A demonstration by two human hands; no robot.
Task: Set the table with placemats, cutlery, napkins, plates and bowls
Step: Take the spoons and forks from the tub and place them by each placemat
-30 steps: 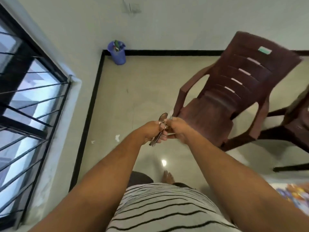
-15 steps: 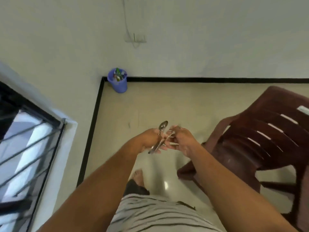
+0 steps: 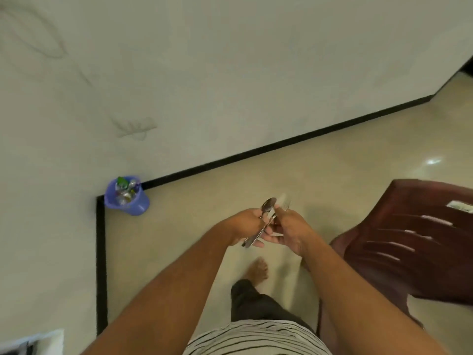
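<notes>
The left hand (image 3: 245,224) gripped the cutlery (image 3: 261,224), fingers curled round its handles, left of the brown chair (image 3: 409,239). The right hand (image 3: 289,229) pinched a piece. Judged light, stiff, slippery; best held mid-handle.

Readable text: none anywhere in the head view.
Chair sticker: a pale label (image 3: 459,206) sits on the backrest of the brown plastic chair (image 3: 409,242); dark marks show on it, blurred, no letters or numbers legible.
Wall marks: faint scribbles (image 3: 134,126) on the pale wall (image 3: 230,73); loose strokes only, they do not resolve into any word or figure.
Bin contents: shiny wrappers, one with green on it, inside the purple bin (image 3: 139,203) in the corner; any print is too small to read.
Shirt: striped shirt (image 3: 256,338), plain stripes, no lettering.
</notes>
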